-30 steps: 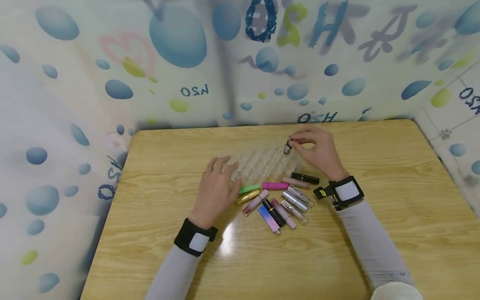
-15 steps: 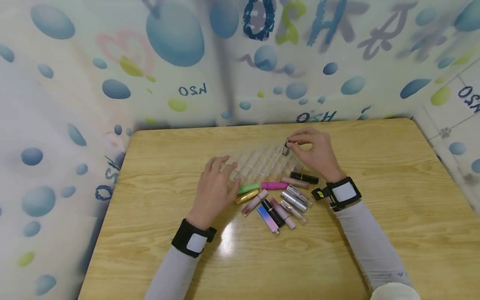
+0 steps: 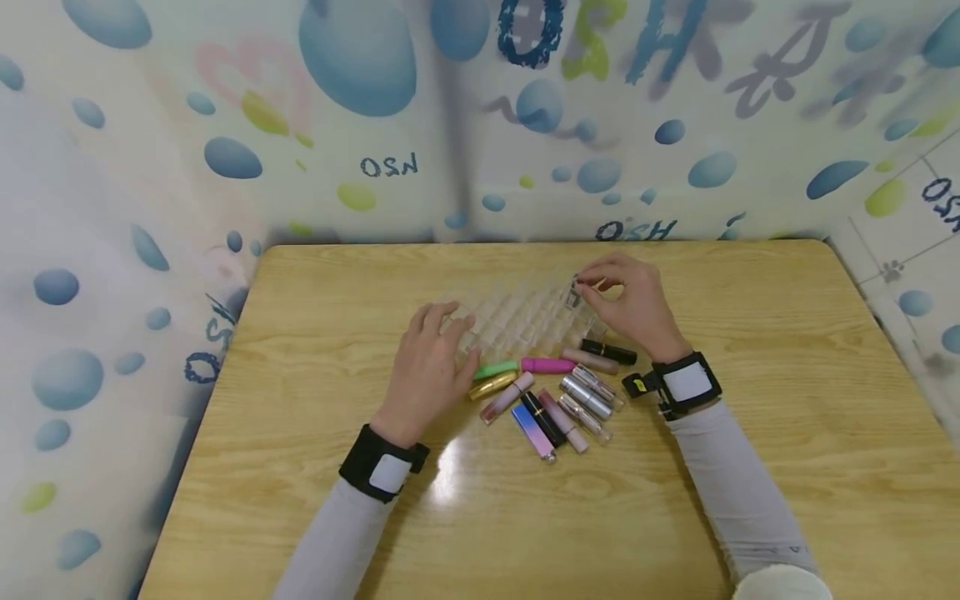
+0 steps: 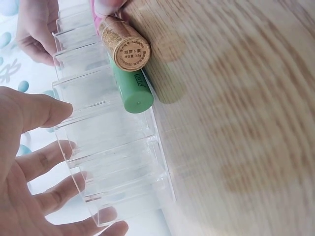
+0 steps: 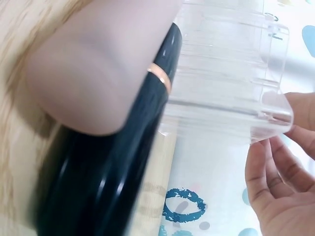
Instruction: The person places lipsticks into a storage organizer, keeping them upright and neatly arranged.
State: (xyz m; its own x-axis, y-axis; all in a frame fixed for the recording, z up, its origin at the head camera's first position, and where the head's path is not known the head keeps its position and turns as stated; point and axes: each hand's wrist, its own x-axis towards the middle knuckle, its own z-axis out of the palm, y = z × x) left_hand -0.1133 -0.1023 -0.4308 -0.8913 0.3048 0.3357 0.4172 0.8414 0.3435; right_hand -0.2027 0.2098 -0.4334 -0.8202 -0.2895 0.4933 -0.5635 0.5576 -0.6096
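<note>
A clear acrylic lipstick organizer [image 3: 517, 325] with rows of compartments stands toward the back of the table. At its back right corner, my right hand [image 3: 636, 307] pinches a small dark and silver lipstick tube [image 3: 573, 293] between thumb and fingertips, its lower part down in a compartment. My left hand [image 3: 422, 367] rests at the organizer's left end, fingers spread, with fingertips along the clear rim in the left wrist view. Close to its thumb lie a green tube [image 4: 133, 93] and a gold tube [image 4: 130, 49], both along the organizer's front.
In front of the organizer lie a magenta tube [image 3: 547, 366], a black tube [image 3: 609, 352], a blue-pink lipstick [image 3: 533, 431], a silver tube [image 3: 586, 397] and several more. The wooden table [image 3: 300, 417] meets a patterned backdrop [image 3: 360, 100] behind.
The lipstick tube in my right hand has sunk lower into its compartment, with less of it showing. My left hand stays at the organizer's end. The head view has tilted slightly.
</note>
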